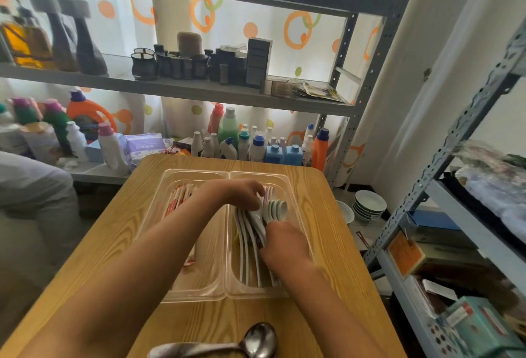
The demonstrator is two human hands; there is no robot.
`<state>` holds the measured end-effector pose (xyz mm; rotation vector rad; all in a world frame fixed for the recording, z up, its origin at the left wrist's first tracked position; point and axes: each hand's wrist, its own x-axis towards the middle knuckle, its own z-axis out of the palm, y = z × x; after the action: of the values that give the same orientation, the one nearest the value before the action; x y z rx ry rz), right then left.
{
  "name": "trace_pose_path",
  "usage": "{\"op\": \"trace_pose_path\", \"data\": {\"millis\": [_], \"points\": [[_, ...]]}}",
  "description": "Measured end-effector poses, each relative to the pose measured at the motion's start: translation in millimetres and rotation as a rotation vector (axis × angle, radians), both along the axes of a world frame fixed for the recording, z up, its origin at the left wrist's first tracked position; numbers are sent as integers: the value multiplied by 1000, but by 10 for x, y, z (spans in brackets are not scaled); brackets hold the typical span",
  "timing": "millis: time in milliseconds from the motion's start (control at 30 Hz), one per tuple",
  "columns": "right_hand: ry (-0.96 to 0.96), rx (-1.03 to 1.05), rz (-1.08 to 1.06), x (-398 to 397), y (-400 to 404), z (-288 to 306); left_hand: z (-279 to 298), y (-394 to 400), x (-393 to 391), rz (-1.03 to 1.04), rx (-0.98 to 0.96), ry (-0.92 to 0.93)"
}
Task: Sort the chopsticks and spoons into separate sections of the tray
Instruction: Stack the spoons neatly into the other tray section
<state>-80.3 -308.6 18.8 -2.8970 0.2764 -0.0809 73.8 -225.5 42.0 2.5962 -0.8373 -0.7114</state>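
A clear plastic tray (196,176) with two sections sits on the wooden table (108,232). Wrapped chopsticks (180,197) in red-and-white paper lie in the left section. Pale plastic spoons (273,209) are stacked in the right section, bowls pointing away from me. My left hand (242,193) reaches across from the left and its curled fingers pinch the spoons near their bowls. My right hand (284,243) grips the spoon handles lower down. A metal spoon (256,340) lies on the table at the near edge.
Metal shelving behind the table carries detergent bottles (227,135) and dark jars (182,61). A second shelf unit (444,243) with boxes stands at the right. Stacked bowls (368,205) sit on the floor. A person's sleeve (28,181) shows at the left.
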Motion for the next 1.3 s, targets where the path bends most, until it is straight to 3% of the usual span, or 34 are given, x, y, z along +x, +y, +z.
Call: {"op": "trace_pose_path", "data": {"millis": [233,533,933,1033,1100,1200,1300], "points": [[25,-3,52,29,18,19,-34,19,-5,61,-120,-127],[92,375,-113,81,-19,-77,-52,218,-46,79,-212,-181],[222,571,-41,60,-87,-128,-163,159,-135,63,-250,-202],[248,551,-27,37,-108,-109,-238,62,-223,-12,-197,-288],[163,493,-58,31,-123,-100,-259,25,-248,-43,-156,-384],[-56,246,-175,23,-160,-23,-277,20,-245,-38,-135,-429],[-29,80,-216,27,-150,68,-281,38,-248,-25,-145,-412]]}}
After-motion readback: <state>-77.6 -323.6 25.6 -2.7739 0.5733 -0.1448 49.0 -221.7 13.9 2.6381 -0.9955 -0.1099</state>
